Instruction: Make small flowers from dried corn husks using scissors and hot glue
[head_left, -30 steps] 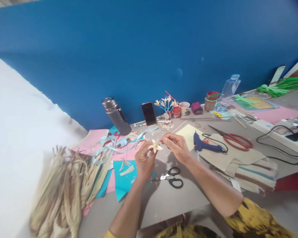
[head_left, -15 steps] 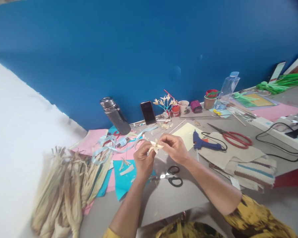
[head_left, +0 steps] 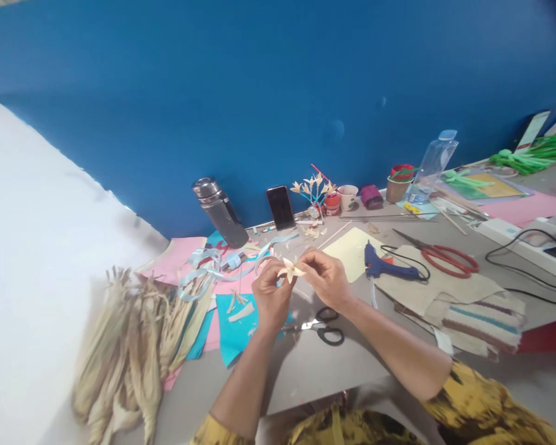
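Note:
A small cream flower [head_left: 290, 270] with pointed petals is held between both hands above the grey table. My left hand [head_left: 272, 295] pinches it from below and the left. The fingers of my right hand [head_left: 327, 278] are closed on a petal at its right side. Black-handled scissors [head_left: 328, 326] lie on the table just below the hands. Behind them, similar cream flowers [head_left: 312, 185] on blue stems stand near a red jar [head_left: 332, 204].
Dried corn husks [head_left: 120, 364] hang over the left edge. A grey flask [head_left: 222, 213] and a phone [head_left: 280, 208] stand at the back. To the right are a blue glue gun [head_left: 391, 267], red-handled scissors [head_left: 449, 258], a folded cloth [head_left: 482, 318] and a power strip [head_left: 528, 250].
The view has shifted slightly, so most table items appear a little to the right. The flower's petals now face the camera more openly; both hands keep their hold.

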Action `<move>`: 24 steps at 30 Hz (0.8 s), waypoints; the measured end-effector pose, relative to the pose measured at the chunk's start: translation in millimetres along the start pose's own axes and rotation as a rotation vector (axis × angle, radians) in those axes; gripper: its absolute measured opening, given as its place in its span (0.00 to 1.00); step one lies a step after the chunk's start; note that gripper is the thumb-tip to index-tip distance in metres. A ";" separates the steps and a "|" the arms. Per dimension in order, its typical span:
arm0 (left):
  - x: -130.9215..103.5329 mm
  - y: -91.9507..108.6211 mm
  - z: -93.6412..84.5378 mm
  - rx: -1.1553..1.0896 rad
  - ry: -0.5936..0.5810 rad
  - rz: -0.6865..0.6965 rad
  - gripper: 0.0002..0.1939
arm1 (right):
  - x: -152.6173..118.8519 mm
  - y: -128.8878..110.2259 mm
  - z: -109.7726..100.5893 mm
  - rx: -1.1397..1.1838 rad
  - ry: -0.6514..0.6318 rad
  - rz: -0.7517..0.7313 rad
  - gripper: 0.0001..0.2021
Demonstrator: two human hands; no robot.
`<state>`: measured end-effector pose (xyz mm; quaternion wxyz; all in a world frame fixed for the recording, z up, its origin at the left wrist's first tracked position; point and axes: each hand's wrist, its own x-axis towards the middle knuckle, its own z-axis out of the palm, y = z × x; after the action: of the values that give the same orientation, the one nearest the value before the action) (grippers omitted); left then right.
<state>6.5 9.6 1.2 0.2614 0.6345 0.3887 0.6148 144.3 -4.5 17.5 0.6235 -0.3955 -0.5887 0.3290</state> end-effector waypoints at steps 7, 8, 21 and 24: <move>-0.4 -0.9 0.0 -0.009 -0.005 -0.034 0.10 | -1.0 0.0 3.6 -0.033 0.039 0.017 0.10; -0.5 -0.3 -0.4 -0.010 -0.018 -0.040 0.09 | -0.9 0.8 3.5 -0.033 0.042 0.027 0.10; 1.9 0.7 -3.2 -0.028 -0.068 -0.017 0.07 | 4.0 -5.0 -3.9 0.129 -0.066 0.082 0.10; 2.7 3.8 -3.3 -0.016 -0.087 -0.027 0.08 | 5.4 -5.1 -4.9 0.138 -0.058 0.068 0.12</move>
<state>3.7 9.2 6.2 0.2912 0.6533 0.3805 0.5862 149.4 -2.7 24.5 0.6204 -0.3617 -0.5688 0.4009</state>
